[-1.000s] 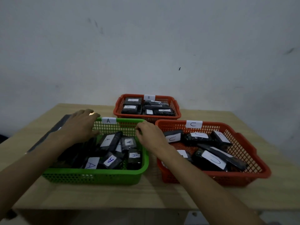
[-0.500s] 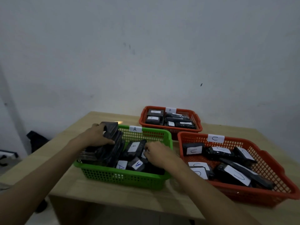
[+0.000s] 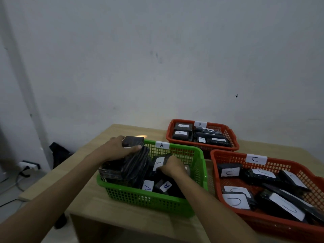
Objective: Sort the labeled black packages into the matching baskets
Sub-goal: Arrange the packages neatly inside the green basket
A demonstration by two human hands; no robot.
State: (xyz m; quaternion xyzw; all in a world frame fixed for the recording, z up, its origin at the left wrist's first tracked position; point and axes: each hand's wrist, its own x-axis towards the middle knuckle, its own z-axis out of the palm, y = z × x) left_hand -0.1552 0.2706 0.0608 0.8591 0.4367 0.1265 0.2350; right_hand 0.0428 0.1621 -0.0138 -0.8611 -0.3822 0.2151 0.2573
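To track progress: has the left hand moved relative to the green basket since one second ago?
Yes. The left hand went from the green basket rim's left side onto the black packages.

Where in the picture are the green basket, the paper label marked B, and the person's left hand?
green basket (image 3: pixel 149 200), head view, on its near mesh wall.
label marked B (image 3: pixel 199 124), head view, on the middle of the paper.
left hand (image 3: pixel 119 149), head view, on the back of the hand.

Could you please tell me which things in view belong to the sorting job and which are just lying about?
Part of the job:
- green basket A
- red basket B
- red basket C
- black packages
- left hand, right hand

Just lying about:
- power strip
- dark bag
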